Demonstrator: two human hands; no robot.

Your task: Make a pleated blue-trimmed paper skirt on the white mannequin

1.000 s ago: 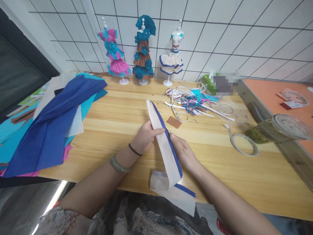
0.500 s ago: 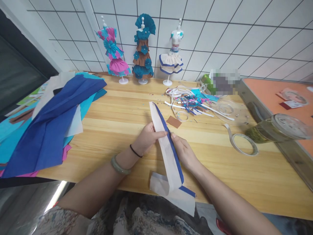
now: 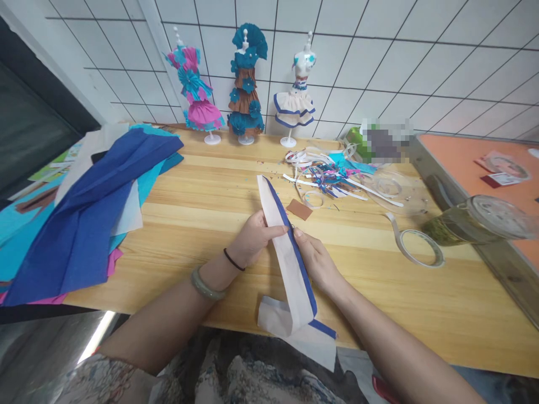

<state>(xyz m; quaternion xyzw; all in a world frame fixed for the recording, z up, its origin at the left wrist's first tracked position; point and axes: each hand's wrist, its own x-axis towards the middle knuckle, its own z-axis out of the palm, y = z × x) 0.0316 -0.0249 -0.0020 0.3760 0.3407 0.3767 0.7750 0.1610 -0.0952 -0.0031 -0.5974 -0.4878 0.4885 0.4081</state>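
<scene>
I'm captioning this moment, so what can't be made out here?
In the head view:
Left hand: most fingers hidden behind the strip.
Dark bit by the right hand: too small to identify.
Green packet: partly masked by pixelation.
Cyan sheet: cut off by the left edge.

- Left wrist, just behind the left hand: one thin black band, plain and cord-like, encircling the wrist.
- Left forearm, a short way above the band: one rigid bangle, round and thick, muted grey-green, smooth surface with a slight sheen.
- Right hand, wrist and forearm: bare.
- Torso: loose garment, soft fabric in folds, mottled print of off-white and grey with touches of blue and brown over darker areas; exact motif indistinct.
- Left sleeve: matching pale print, loose, leaving the forearm uncovered.
</scene>
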